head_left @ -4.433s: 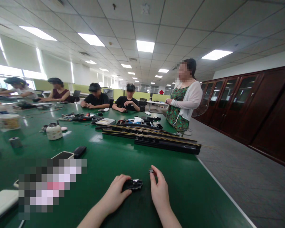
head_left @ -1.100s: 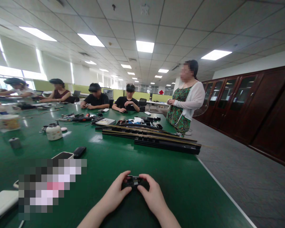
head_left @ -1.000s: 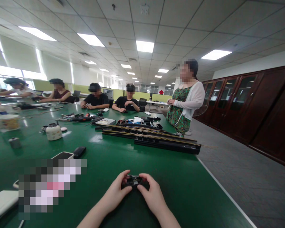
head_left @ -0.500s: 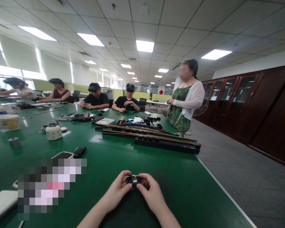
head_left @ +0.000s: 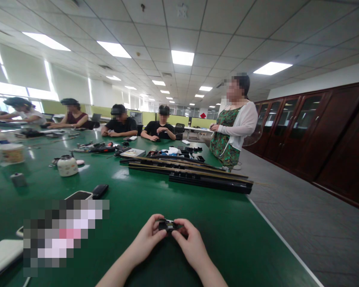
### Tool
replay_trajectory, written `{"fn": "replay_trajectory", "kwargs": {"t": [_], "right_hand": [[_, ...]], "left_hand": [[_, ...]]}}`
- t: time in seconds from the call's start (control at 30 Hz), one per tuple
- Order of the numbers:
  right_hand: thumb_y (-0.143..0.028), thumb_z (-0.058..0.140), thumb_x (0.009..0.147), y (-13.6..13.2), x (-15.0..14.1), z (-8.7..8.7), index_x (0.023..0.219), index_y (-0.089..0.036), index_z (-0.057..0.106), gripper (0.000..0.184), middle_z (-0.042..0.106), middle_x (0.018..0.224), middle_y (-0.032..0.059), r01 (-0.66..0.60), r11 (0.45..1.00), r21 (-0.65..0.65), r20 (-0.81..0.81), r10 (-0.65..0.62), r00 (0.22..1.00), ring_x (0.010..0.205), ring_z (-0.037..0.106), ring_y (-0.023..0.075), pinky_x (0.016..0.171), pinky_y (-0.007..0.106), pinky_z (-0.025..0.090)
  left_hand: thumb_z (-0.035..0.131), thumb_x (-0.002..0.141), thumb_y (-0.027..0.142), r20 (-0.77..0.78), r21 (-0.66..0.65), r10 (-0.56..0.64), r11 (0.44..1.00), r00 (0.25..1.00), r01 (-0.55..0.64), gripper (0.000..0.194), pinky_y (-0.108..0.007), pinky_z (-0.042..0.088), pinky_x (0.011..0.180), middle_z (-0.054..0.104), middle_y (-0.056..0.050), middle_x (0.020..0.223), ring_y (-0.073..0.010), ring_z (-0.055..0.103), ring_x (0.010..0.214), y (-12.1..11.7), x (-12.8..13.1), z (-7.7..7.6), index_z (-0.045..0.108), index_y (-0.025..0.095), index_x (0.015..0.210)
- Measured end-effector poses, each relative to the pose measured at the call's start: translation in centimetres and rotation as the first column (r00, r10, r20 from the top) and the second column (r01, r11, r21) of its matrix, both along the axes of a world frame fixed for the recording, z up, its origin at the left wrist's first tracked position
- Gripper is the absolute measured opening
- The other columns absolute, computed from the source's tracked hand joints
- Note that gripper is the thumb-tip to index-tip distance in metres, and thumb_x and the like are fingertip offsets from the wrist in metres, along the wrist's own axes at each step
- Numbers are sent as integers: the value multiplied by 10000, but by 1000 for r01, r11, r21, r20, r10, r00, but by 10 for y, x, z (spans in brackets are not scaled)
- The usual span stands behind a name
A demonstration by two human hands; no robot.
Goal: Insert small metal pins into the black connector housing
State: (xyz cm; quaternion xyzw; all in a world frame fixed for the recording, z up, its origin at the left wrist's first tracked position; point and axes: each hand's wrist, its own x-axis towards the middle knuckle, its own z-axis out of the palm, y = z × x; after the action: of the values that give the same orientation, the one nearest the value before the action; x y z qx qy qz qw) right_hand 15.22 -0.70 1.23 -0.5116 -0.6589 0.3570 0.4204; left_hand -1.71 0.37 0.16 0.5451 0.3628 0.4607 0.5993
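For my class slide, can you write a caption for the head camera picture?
Left hand and right hand pinch a small black part above a green table.

Both forearms angle inward from bottom edge; left hand [head_left: 146, 241] and right hand [head_left: 191, 245] meet fingertip to fingertip, fingers curled, thumbs forward, grips pinched closed.

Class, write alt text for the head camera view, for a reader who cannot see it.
Both hands, left hand and right hand, pinch a small black part just above a green table. Long black rails lie farther back; seated people work at the far side, and one person stands by the table's right edge.
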Motion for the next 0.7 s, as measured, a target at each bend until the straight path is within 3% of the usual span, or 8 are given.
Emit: {"fn": "replay_trajectory", "kwargs": {"t": [0.2, 0.7], "right_hand": [[-310, 553, 737, -2, 0, 1, 978, -207, 605, 267, 653, 852, 18, -2, 1000, -15, 16, 2, 1000, 768, 596, 164, 742, 280, 465], [-341, 571, 722, -2, 1, 1, 966, -209, 611, 280, 654, 861, 29, 3, 1000, -12, -16, -3, 1000, 748, 599, 168, 719, 289, 470]], "left_hand": [[645, 673, 461, -36, -10, -2, 1000, 999, 1, 452, -301, 429, 708, 604, 32, 765, -147, 595, 732, -1, 0, 0, 413, 222, 979], [624, 679, 482, -79, -9, 3, 1000, 997, -4, 467, -296, 418, 692, 604, 15, 774, -162, 604, 743, -2, 0, 5, 439, 214, 1014]]}}
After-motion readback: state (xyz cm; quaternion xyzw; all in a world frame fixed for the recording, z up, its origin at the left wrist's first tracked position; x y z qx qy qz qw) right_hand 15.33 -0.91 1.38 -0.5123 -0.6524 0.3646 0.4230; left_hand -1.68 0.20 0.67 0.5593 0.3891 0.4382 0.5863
